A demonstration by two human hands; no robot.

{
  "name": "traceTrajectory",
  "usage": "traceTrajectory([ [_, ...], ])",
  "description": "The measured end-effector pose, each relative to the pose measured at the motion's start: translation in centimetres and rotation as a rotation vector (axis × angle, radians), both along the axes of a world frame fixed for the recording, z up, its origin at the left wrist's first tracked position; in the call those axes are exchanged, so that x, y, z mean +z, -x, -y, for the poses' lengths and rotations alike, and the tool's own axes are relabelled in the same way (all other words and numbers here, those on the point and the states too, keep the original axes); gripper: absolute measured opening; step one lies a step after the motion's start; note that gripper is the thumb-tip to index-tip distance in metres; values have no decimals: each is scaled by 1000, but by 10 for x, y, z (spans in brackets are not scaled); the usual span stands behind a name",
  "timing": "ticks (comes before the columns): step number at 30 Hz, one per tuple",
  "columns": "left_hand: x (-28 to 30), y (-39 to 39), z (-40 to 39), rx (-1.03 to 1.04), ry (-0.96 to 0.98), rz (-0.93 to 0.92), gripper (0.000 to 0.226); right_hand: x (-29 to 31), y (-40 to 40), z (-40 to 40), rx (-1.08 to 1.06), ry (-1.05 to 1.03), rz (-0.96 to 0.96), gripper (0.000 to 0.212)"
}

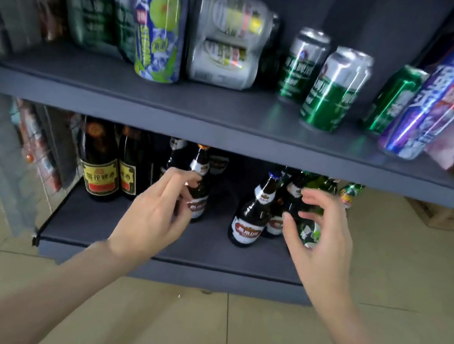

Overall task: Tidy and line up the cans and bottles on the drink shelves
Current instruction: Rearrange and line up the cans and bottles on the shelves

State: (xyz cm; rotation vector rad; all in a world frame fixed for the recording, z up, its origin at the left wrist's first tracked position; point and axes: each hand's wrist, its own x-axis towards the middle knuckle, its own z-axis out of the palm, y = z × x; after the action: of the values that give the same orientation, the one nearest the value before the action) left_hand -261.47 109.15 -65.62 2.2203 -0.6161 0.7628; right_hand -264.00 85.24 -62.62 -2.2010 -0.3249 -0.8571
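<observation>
the person is working on the lower shelf [199,252], where the beer bottles are standing in loose groups, not in one row. the left hand [156,214] is curling its fingers round a brown beer bottle [199,194] near the middle of the shelf, probably to slide it into line with the others. the right hand [321,234] is closing on a green bottle [311,229] near the right edge, thumb and fingers bent round it, but i cannot tell if the grip is already firm. another brown bottle [250,221] is standing alone between the two hands. on the upper shelf [229,117] the green cans [332,93] are scattered, and a purple can [431,104] at the right edge is leaning.
</observation>
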Motion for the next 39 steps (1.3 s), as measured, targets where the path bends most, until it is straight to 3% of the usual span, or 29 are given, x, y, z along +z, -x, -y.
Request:
traceTrajectory([
  [3,50,-5,-2,21,3,71,34,51,-11,2,-24,11,25,45],
  [7,92,-25,2,256,-167,98,41,101,-52,6,-76,-22,-100,73],
  [10,97,-38,3,348,-263,-23,49,127,-90,7,-126,-96,-130,85],
  [16,96,-44,2,346,-280,-14,39,132,-131,4,-172,-136,-224,88],
  [19,105,-49,-3,320,-116,-102,27,135,-138,-4,-200,-154,-238,88],
  [26,130,-74,-32,506,402,-177,57,138,-140,-29,-334,51,-21,82],
  [30,149,-104,-37,486,482,-251,82,141,-139,-18,-290,121,35,80],
  [32,163,-117,-28,483,556,-297,83,143,-135,-7,-291,170,88,78],
  [35,179,-126,-18,644,558,-424,83,147,-122,10,-278,192,81,78],
  [39,178,-102,2,648,522,-376,82,151,-99,29,-317,179,103,74],
])
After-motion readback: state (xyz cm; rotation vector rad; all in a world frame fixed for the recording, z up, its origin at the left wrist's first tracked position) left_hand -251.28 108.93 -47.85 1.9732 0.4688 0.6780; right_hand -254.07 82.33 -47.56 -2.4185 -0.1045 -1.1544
